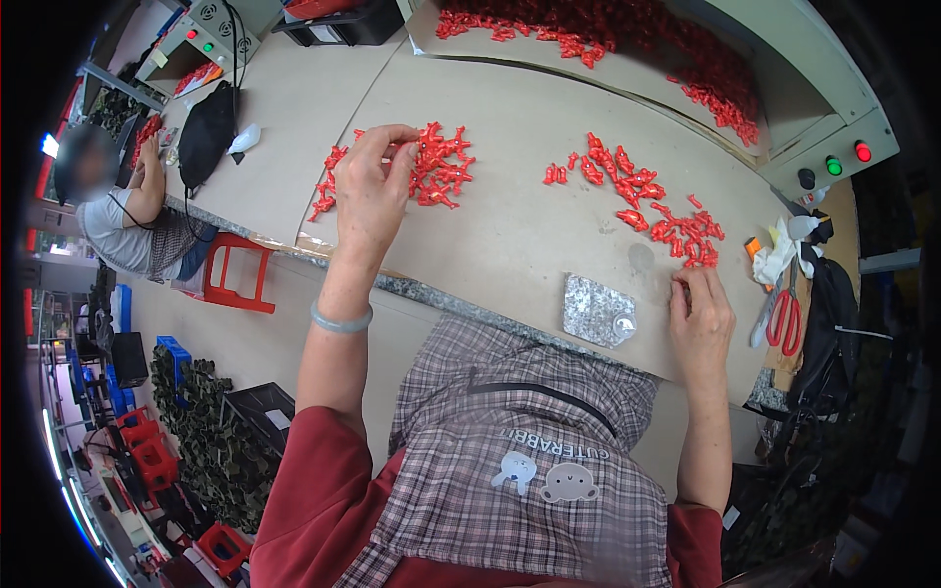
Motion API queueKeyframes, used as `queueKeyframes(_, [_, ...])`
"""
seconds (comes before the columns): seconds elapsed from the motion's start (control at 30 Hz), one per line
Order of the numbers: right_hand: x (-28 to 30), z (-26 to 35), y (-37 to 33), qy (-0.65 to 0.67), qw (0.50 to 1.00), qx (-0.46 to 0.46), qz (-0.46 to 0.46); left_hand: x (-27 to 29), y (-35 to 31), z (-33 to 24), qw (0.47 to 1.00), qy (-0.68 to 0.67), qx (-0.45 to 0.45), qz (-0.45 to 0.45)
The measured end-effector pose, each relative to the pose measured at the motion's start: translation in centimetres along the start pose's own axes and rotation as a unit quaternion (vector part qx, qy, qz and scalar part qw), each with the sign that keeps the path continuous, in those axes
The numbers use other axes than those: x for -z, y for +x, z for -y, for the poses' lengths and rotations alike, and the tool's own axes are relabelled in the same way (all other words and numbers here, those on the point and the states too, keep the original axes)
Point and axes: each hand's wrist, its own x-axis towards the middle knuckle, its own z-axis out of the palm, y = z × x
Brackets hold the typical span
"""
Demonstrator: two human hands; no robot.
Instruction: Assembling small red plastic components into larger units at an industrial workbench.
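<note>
My left hand (372, 181), with a pale bangle (341, 321) on its wrist, hangs over the left pile of small red plastic pieces (446, 167). Its thumb and forefinger are pinched together; whatever lies between them blends with the red behind. At the right, my right hand (704, 316) rests on the tabletop with curled fingers, its tips just below a looser group of red pieces (686, 230). Those fingertips are turned away, hiding anything they grip. Between my hands, near the front edge, lies a speckled grey plate (593, 312) with a small round whitish spot at its corner.
A machine with lit buttons (833, 165) holds a heap of red pieces (720, 103) in its opening. Red-handled scissors (784, 321), a white crumpled cloth (774, 257) and a black bag (828, 343) lie at the right. Far left, a co-worker (123, 220) sits near a red stool (238, 274).
</note>
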Motion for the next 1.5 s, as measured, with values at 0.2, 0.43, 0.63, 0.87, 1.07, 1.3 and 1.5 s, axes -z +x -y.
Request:
queueKeyframes(0.2, [0.4, -0.2, -0.2, 0.019, 1.0, -0.003, 0.003, -0.5, 1.3, 1.6, 0.995, 0.075, 0.026, 0.053])
queueKeyframes(0.43, [0.2, -0.6, 0.0, 0.042, 0.999, -0.016, 0.013, -3.3, 0.1, -1.3, 0.983, 0.147, -0.107, 0.033])
queueKeyframes(0.63, [0.6, -0.7, 0.0, 0.035, 0.999, -0.014, -0.002, -8.0, -0.6, -5.0, 0.979, 0.021, -0.142, 0.145])
queueKeyframes(0.87, [0.8, -1.3, -0.5, 0.047, 0.998, 0.028, 0.006, -13.4, -2.0, -9.6, 0.931, -0.084, -0.259, 0.243])
queueKeyframes(1.07, [1.3, -0.9, -0.9, 0.028, 0.998, 0.041, 0.027, -15.0, -2.3, -10.4, 0.916, -0.033, -0.298, 0.265])
queueKeyframes(1.3, [1.3, -1.7, -0.8, 0.09, 0.996, -0.002, 0.027, -12.7, -2.6, -10.7, 0.898, -0.258, -0.017, 0.356])
queueKeyframes(1.5, [1.6, -1.5, -1.6, 0.467, 0.844, -0.23, 0.13, -9.0, -3.7, -10.2, 0.76, -0.445, 0.218, 0.421])
